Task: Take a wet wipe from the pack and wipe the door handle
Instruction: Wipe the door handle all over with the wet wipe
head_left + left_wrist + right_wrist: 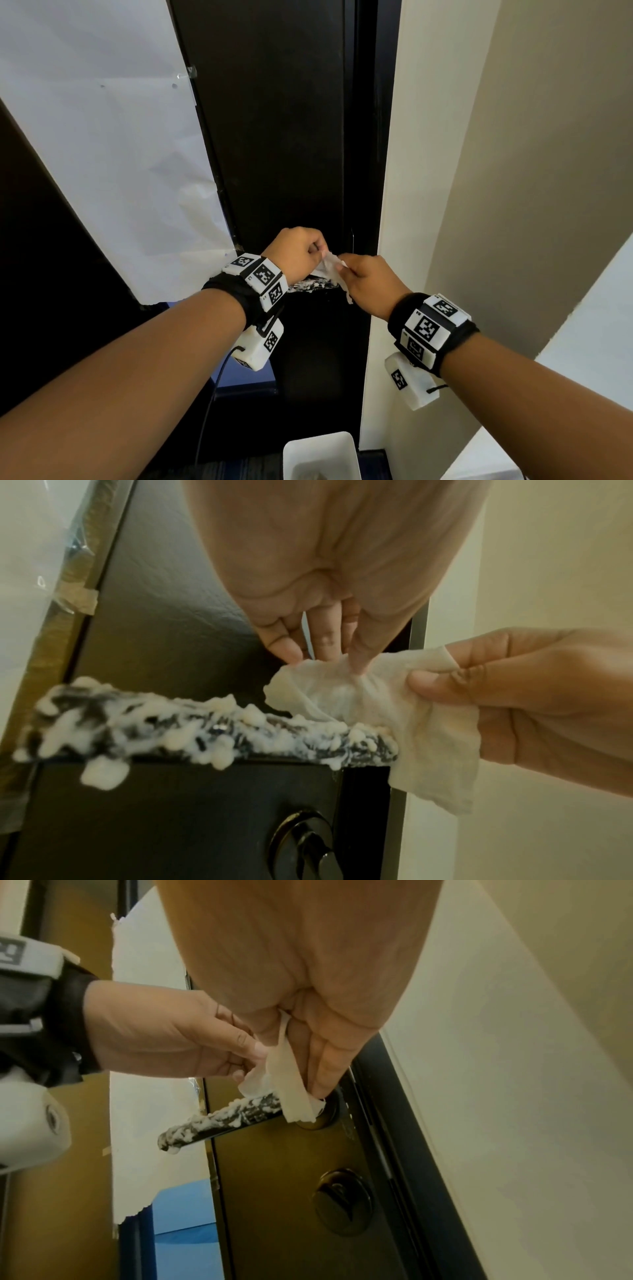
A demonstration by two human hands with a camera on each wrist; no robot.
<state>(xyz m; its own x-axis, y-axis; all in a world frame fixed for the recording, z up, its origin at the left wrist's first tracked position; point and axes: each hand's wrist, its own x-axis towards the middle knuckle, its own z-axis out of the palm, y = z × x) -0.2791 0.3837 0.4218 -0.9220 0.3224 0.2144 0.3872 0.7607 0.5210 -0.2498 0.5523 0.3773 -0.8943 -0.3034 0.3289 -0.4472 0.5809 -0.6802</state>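
Note:
A white wet wipe (330, 270) (383, 718) (284, 1085) is stretched between both hands just above the door handle. My left hand (298, 251) (329, 647) (192, 1047) pinches its left edge with the fingertips. My right hand (366, 281) (514, 685) (318, 1066) pinches the right side, thumb against fingers, and the wipe's loose end hangs over the handle's inner end. The dark lever door handle (310, 285) (205, 731) (226, 1121) is smeared with lumpy white foam along its length. No wipe pack is in view.
The dark door (274, 137) carries a round lock (304, 848) (342, 1202) below the handle. White paper (102, 137) is taped over the panel at left. A cream wall (479, 171) stands close on the right. A white bin (322, 455) sits on the floor below.

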